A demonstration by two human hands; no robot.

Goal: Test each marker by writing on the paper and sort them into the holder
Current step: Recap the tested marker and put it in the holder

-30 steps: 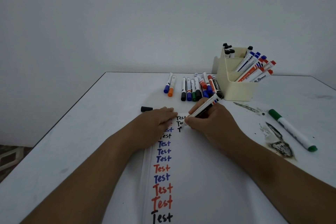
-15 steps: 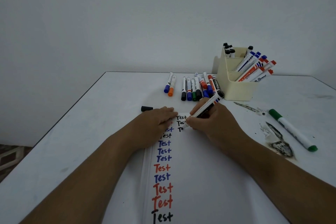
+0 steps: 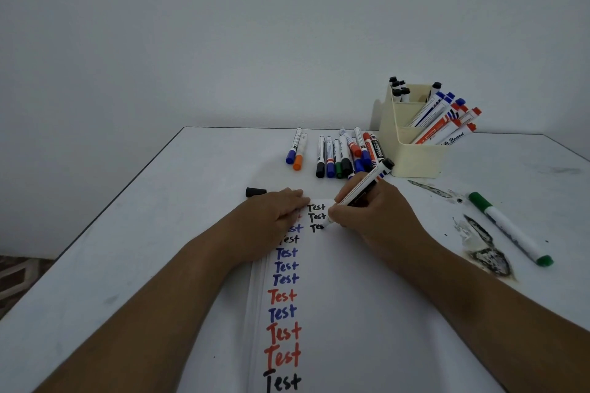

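Left hand lies flat; right hand curled, seemingly pinching.

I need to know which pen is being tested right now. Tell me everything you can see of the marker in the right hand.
The marker has a white barrel with red and blue print, blue and red stripes near its black rear end, and is uncapped. The right hand grips it low on the barrel, tilted up and away toward the holder. Its tip meets the paper beside an unfinished third black "Test"; the fingers hide the nib.

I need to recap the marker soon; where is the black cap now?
In the head view, the black cap lies on the table, just left of the left hand.
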